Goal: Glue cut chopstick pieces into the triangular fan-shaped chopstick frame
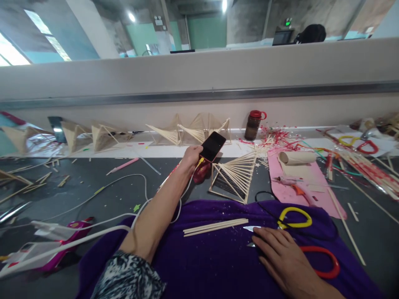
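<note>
My left hand is stretched forward and closed on a black smartphone, which has a cable with a yellow plug at its lower end. Beneath the phone lies a dark red object, partly hidden. My right hand lies flat, fingers extended, over the scissors with a yellow handle loop and a red one. The blade tips poke out past my fingers. Several thin wooden sticks lie on the purple cloth, left of the scissors. Just beyond the cloth stands a twisted stick frame.
More stick models line the wall. A brown bottle with a red lid stands behind. To the right, a glue gun and cardboard roll lie on pink sheeting. White cables cross the left side beside a magenta object.
</note>
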A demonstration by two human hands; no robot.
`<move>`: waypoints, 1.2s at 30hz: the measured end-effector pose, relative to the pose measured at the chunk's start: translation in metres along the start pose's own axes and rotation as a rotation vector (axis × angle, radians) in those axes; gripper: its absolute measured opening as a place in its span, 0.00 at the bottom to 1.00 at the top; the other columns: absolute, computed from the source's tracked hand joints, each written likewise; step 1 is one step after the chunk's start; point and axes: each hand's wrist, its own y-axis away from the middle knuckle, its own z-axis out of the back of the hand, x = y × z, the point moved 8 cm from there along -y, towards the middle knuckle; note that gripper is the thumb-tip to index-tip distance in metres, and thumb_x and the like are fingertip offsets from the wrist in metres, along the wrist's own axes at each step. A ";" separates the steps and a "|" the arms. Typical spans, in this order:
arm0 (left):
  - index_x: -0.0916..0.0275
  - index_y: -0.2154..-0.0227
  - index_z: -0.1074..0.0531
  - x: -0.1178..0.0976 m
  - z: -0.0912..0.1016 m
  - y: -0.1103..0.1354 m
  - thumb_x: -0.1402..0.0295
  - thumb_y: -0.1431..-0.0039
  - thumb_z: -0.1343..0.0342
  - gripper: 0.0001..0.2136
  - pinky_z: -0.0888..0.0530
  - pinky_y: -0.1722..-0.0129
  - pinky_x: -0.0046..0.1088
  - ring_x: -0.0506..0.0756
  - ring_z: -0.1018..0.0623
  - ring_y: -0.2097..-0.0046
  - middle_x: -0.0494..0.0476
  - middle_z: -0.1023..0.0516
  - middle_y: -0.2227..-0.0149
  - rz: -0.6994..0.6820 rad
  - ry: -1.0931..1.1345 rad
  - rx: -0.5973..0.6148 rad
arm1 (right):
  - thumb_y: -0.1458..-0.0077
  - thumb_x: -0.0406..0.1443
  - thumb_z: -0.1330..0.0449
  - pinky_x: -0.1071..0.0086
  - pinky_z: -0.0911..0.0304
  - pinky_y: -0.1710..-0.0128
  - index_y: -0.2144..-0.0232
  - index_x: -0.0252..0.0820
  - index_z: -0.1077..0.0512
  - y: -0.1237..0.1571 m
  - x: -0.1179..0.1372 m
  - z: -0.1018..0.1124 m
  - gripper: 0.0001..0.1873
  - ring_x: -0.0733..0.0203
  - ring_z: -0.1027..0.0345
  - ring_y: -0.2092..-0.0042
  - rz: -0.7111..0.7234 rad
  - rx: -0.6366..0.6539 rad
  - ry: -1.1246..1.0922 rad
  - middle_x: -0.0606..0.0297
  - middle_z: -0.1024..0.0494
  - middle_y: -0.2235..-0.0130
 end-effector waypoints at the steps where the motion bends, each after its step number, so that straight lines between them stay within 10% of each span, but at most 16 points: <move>1: 0.64 0.51 0.33 -0.003 0.005 0.006 0.64 0.39 0.46 0.15 0.26 0.59 0.40 0.57 0.25 0.56 0.60 0.28 0.52 0.001 0.008 0.012 | 0.39 0.36 0.49 0.61 0.50 0.48 0.53 0.47 0.28 0.001 0.000 -0.001 0.15 0.56 0.35 0.50 -0.004 0.008 0.002 0.66 0.25 0.50; 11: 0.61 0.56 0.30 -0.033 0.026 0.091 0.70 0.60 0.33 0.24 0.23 0.63 0.35 0.57 0.20 0.63 0.56 0.21 0.59 -0.092 0.262 0.145 | 0.43 0.36 0.43 0.60 0.43 0.49 0.46 0.49 0.35 0.009 -0.008 -0.013 0.22 0.56 0.36 0.47 0.020 0.214 0.009 0.64 0.30 0.44; 20: 0.58 0.50 0.32 -0.001 0.008 0.142 0.78 0.58 0.38 0.29 0.23 0.59 0.39 0.59 0.21 0.56 0.57 0.22 0.53 0.069 0.361 0.256 | 0.39 0.36 0.47 0.66 0.40 0.47 0.46 0.48 0.36 -0.052 0.019 0.035 0.19 0.60 0.36 0.47 -0.078 0.207 -0.384 0.62 0.29 0.47; 28: 0.56 0.49 0.33 0.025 0.016 0.154 0.78 0.55 0.38 0.28 0.22 0.62 0.34 0.56 0.21 0.60 0.53 0.20 0.59 0.128 0.407 0.241 | 0.42 0.34 0.46 0.71 0.37 0.62 0.62 0.40 0.26 -0.125 0.009 -0.010 0.09 0.63 0.30 0.63 -0.306 0.194 -0.795 0.64 0.23 0.64; 36: 0.56 0.54 0.29 0.040 0.017 0.154 0.76 0.56 0.36 0.23 0.24 0.59 0.34 0.56 0.21 0.60 0.53 0.20 0.57 0.154 0.435 0.252 | 0.42 0.38 0.47 0.74 0.40 0.70 0.69 0.38 0.26 -0.132 -0.007 -0.033 0.12 0.66 0.33 0.71 -0.431 0.240 -1.015 0.67 0.26 0.73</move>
